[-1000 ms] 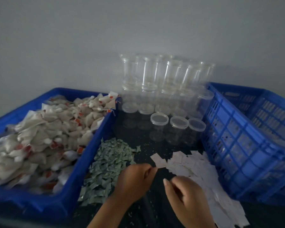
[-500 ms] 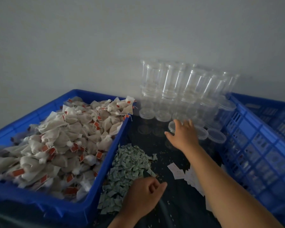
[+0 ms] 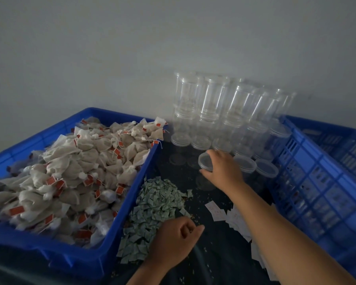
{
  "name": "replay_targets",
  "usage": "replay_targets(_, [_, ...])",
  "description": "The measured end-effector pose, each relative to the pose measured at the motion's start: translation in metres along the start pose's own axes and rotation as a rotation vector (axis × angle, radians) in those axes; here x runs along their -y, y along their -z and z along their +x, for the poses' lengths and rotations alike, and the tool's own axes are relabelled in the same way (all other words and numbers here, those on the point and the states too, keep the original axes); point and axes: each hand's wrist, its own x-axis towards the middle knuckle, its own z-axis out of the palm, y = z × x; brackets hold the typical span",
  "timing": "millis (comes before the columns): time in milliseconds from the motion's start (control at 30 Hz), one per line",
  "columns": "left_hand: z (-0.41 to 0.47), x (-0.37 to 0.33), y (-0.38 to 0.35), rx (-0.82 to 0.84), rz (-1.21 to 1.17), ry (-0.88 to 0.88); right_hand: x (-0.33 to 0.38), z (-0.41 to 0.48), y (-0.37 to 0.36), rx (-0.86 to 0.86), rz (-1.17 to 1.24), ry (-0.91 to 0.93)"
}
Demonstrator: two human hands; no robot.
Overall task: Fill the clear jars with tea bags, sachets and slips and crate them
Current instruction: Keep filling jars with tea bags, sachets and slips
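The right hand [image 3: 224, 169] is stretched forward and grips the nearest clear jar [image 3: 206, 164] from its right side, with fingers and thumb curled round the lid rim. The jar stands on the dark desk [image 3: 214, 256] at the front of the group of lidded jars [image 3: 246, 164]. Its long axis is roughly upright and seems to tip slightly left. The destination crate [image 3: 317, 182] is to the right of that hand, and the filling materials are behind it toward the person: the green sachets [image 3: 152, 208], the white slips [image 3: 230, 218], and the tea bags [image 3: 70, 171] heaped in the left crate [image 3: 103, 251]. The left hand [image 3: 177, 241] is nearer to all three, resting at the edge of the sachets with its fingers curled in. Whether it pinches anything I cannot tell. The jar's clear wall nearly vanishes against the desk, so its contents and base are hard to make out, and the right forearm covers part of the slips.
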Motion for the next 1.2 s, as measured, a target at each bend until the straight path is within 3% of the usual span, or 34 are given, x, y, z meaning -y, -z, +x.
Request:
replay_targets(167, [0.000, -0.002, -0.002, -0.090, -0.101, -0.020, 0.024, -0.043, 0.032, -0.066, 0.321, -0.038])
replay_targets(300, [-0.005, 0.001, -0.006, -0.200, -0.037, -0.074, 0.046, -0.110, 0.042, 0.008, 0.515, -0.112])
replay_targets(500, [-0.009, -0.004, -0.003, -0.216, 0.044, -0.162, 0.051, -0.164, 0.045, 0.181, 0.421, -0.210])
replay_targets(633, [-0.016, -0.005, -0.010, -0.234, 0.221, -0.337, 0.046, -0.169, 0.059, 0.181, 0.246, -0.251])
replay_targets(867, [-0.019, -0.024, -0.004, -0.198, 0.231, -0.322, 0.050, -0.174, 0.069, 0.243, 0.115, -0.072])
replay_targets(1000, [-0.022, -0.028, 0.003, -0.038, 0.065, -0.334, 0.029, -0.167, 0.088, 0.459, 0.140, 0.269])
replay_targets(1067, [-0.022, -0.032, 0.004, -0.050, 0.077, -0.341, 0.022, -0.162, 0.101, 0.573, 0.181, 0.321])
replay_targets(1133, [-0.021, -0.029, 0.002, -0.092, 0.103, -0.339, 0.019, -0.161, 0.104, 0.571, 0.190, 0.329])
replay_targets(1200, [-0.019, -0.023, -0.001, -0.125, 0.122, -0.324, 0.027, -0.165, 0.099, 0.438, 0.146, 0.261])
